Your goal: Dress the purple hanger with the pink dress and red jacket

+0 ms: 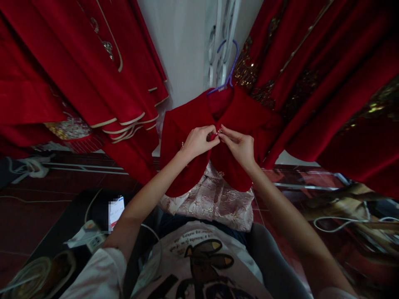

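A short red jacket [187,112] with a wide collar hangs in front of me on a purple wire hanger [235,58]. At its front opening, just below the neck, my left hand [199,140] pinches the jacket's edge between thumb and fingers. My right hand [239,145] meets it there, fingertips closed on a small shiny beaded fastener [220,131]. The fingers partly hide this piece. Further small beaded ornaments dot the jacket's front. Below the hem, a pale pink patterned cloth [215,199] with a metallic sheen shows over my lap.
Red garments [124,83] with gold trim hang at the left; red garments with gold sequins [311,83] hang at the right. A dark surface at lower left bears a lit phone [116,211] and a power strip [93,236]. Cables and a metal rack bar [87,167] lie low behind.
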`<move>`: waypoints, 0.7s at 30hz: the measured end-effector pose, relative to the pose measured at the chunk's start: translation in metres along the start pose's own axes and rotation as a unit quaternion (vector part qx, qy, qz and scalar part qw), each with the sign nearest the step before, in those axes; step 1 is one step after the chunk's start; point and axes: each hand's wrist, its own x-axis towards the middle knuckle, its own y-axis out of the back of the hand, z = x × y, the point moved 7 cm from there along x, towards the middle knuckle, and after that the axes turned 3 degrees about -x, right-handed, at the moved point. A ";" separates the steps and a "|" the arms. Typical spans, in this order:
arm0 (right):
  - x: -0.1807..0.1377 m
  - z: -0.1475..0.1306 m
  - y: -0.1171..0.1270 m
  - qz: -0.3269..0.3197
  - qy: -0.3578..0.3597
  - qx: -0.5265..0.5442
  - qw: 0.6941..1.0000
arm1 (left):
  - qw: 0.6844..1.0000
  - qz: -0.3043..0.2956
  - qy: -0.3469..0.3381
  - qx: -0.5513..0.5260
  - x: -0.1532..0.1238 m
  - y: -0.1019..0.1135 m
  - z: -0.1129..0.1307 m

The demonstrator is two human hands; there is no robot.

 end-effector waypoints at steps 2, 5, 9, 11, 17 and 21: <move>0.002 -0.001 0.001 -0.007 -0.002 0.002 1.000 | 1.000 0.001 -0.002 0.004 0.000 0.000 0.000; 0.005 -0.002 0.001 -0.009 -0.007 0.011 1.000 | 1.000 -0.006 -0.010 0.017 0.000 -0.001 0.001; 0.005 0.002 -0.001 -0.017 -0.009 0.035 0.999 | 0.997 -0.031 -0.036 0.058 0.001 -0.003 0.003; 0.005 0.005 -0.002 -0.021 -0.009 0.038 0.999 | 0.994 -0.045 -0.050 0.087 0.002 -0.005 0.003; 0.008 0.006 -0.004 -0.033 0.007 0.000 0.999 | 0.987 -0.063 -0.067 0.130 0.002 -0.012 0.004; 0.002 0.000 -0.007 -0.018 0.062 -0.073 0.995 | 0.998 -0.014 -0.025 0.052 -0.007 -0.012 0.000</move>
